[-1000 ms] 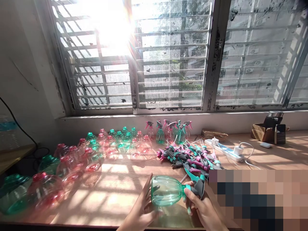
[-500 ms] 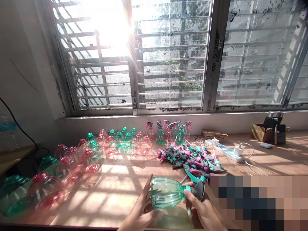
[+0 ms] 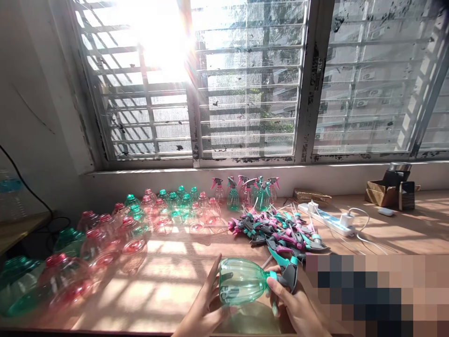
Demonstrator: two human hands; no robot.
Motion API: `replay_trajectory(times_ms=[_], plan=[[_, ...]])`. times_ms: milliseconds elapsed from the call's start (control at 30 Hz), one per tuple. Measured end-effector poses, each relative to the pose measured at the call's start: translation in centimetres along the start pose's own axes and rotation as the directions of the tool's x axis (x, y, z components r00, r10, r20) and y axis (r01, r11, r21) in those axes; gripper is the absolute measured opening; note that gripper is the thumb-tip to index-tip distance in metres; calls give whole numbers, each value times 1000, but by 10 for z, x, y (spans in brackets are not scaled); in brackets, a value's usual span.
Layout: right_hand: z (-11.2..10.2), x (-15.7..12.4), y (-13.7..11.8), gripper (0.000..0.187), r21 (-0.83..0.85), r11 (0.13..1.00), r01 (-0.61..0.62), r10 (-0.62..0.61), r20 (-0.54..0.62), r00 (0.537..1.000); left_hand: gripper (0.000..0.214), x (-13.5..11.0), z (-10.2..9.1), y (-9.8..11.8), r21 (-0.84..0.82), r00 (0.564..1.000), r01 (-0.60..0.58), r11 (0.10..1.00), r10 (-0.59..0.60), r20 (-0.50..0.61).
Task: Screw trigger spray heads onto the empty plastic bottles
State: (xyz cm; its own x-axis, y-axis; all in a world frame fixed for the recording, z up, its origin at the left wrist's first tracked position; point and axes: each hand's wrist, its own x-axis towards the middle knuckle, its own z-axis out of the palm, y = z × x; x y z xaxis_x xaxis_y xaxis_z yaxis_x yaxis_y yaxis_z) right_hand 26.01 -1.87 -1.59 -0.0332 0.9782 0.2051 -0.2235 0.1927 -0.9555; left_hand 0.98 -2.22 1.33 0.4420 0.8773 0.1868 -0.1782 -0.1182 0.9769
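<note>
A clear green spray bottle (image 3: 242,281) lies sideways in my hands above the front of the table. My left hand (image 3: 206,299) cups its base end, thumb below and fingers along the far side. Around the teal collar at the neck, my right hand (image 3: 291,299) pinches with thumb and fingers. The grey and teal trigger head (image 3: 288,274) sits at the neck and points right; whether it is fully screwed on I cannot tell. Just beyond the bottle lies a pile of loose pink, teal and grey trigger heads (image 3: 277,229) with white tubes.
Several open pink and green bottles (image 3: 133,234) stand at the left. Bottles with trigger heads (image 3: 233,194) stand by the wall. A white power strip (image 3: 329,220), a cardboard box (image 3: 380,193) and a phone (image 3: 407,195) are at the right. A pixelated patch covers the lower right.
The bottle has turned slightly about its long axis, and dark marks now show through its side. Both hands keep nearly the same place and grip.
</note>
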Motion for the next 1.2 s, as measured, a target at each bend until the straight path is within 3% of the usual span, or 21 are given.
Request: replay_trajectory(times_ms=[100,300,500,667,867,1200], plan=[[2,0,-5,41,-24,1000,2,-2,9,1000,107,-1,-2,0,-36,999,1,999,1,34],[4,-1,-10,42,-39,999,-4,5,19,1000,85,0,-7,-2,23,1000,13,1000,-13,26],[2,-1,-5,41,10,1000,14,-14,-12,1000,105,0,5,2,-66,998,-23,998,27,48],[6,-3,-11,45,-12,1000,6,-6,-21,1000,104,-2,2,1,-73,999,-12,997,15,43],[8,-5,-15,42,-18,1000,-9,9,-5,1000,87,-1,-2,3,33,1000,-6,999,6,17],[9,-5,-16,48,-31,999,-11,11,-25,1000,103,0,0,-2,-27,999,-23,999,24,40]])
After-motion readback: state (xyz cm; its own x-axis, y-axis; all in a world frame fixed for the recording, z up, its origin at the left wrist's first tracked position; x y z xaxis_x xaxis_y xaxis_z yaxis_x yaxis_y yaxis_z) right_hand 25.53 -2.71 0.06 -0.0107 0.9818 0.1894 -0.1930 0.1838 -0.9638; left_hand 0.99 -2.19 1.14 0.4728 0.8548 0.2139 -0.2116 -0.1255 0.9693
